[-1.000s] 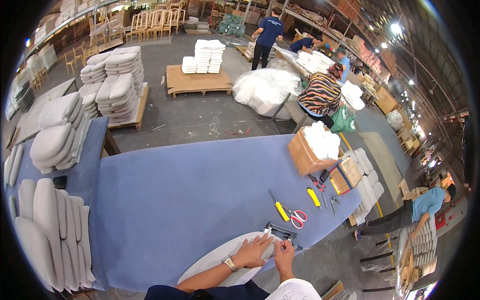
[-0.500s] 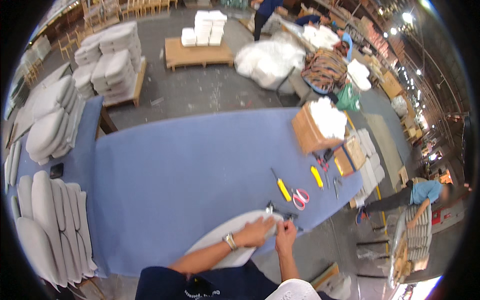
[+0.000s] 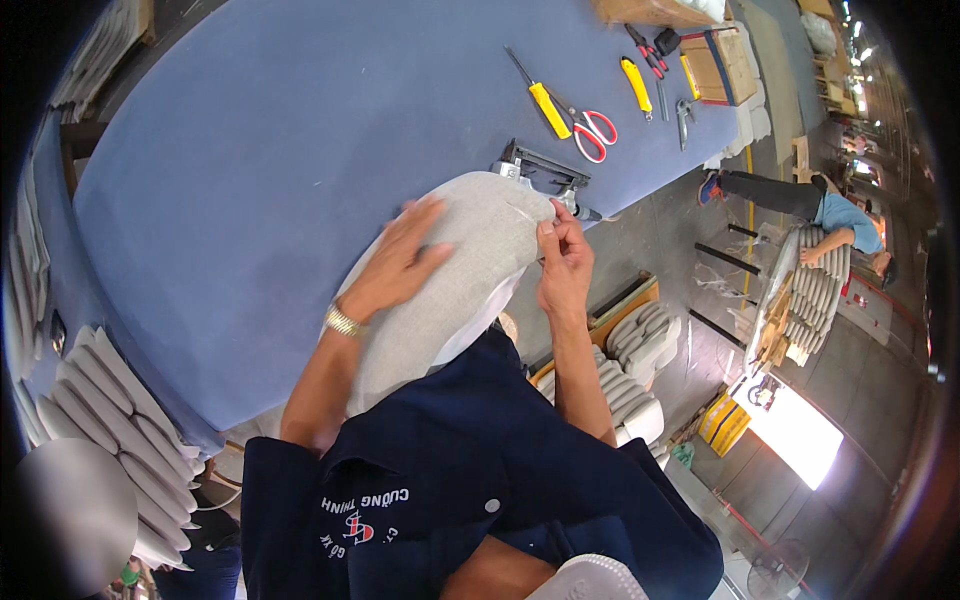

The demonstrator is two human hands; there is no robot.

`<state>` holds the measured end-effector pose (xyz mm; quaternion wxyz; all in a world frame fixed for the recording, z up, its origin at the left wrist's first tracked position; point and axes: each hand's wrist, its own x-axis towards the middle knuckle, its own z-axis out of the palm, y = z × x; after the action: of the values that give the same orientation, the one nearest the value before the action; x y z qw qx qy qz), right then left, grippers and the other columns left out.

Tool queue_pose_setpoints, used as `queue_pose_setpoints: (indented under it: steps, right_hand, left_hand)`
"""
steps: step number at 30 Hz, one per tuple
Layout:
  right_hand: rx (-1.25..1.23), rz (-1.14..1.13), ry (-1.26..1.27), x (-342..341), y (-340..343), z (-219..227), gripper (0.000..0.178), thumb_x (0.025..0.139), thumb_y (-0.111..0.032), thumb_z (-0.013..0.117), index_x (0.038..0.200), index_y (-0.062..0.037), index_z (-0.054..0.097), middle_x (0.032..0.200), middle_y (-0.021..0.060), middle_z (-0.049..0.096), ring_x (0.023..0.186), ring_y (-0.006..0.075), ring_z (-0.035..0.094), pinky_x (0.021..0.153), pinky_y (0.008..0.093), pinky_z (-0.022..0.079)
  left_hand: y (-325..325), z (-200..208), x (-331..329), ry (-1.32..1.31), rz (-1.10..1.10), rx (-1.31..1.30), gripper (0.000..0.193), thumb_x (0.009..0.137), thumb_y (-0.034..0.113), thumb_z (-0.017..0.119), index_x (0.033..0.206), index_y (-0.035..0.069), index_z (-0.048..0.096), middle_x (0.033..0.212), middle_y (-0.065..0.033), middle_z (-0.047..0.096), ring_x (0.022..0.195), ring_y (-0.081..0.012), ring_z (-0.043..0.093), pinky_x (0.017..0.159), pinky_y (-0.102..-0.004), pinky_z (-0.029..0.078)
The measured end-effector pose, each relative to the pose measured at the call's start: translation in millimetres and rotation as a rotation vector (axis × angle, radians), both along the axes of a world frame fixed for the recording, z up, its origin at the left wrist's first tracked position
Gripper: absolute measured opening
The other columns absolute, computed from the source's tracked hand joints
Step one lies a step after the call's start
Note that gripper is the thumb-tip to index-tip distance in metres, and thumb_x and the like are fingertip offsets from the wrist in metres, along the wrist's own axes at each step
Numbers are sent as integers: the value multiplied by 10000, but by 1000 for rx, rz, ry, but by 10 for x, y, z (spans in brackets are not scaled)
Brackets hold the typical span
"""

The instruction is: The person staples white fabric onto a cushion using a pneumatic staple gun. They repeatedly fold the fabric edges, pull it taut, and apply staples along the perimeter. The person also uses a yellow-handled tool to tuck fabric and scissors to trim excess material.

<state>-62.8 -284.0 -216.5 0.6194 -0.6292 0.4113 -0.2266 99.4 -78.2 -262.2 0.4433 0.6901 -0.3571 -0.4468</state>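
A grey fabric-covered cushion pad (image 3: pixel 465 265) lies at the table's near edge against my body, a strip of white showing along its right side. My left hand (image 3: pixel 395 262) rests on its left part, fingers stretched out and slightly blurred. At the pad's far right corner my right hand (image 3: pixel 565 258) is closed, thumb and fingers pinching the edge. A black and silver staple gun (image 3: pixel 545 172) lies just beyond that corner, partly covered by the pad.
On the blue table (image 3: pixel 300 110) lie a yellow-handled screwdriver (image 3: pixel 549 110), red-handled scissors (image 3: pixel 592 137), a yellow cutter (image 3: pixel 636 84) and pliers (image 3: pixel 648 52). Stacked grey pads (image 3: pixel 125 420) stand at left. A person in blue (image 3: pixel 838 215) handles pads at right.
My view has tilted down toward my body. My left hand has moved left along the pad, away from my right hand. My right hand stays at the pad's corner.
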Motion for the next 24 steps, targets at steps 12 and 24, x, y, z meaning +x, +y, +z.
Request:
queue_pose_setpoints:
  steps: [12,24]
  right_hand:
    - [-59,203,105,312,-95,255,304,1002,-174,699,772,-36,556,1537,205,547,1408,269,484,1179,426,324]
    - [-39,265,193,448,-144,507,265,1015,-147,684,807,-8,596,1520,249,546,1346,245,535,1139,403,375]
  left_hand:
    - [416,-105,89,82,-52,226,642,1135,433,251,1684,111,160,1761,-151,62,1627,-304,-49,1295,-498,-35]
    - [-667,158,319,27,-192,-36,700,1116,508,300,1678,106,192,1754,-175,91,1627,-327,24,1293,-528,32]
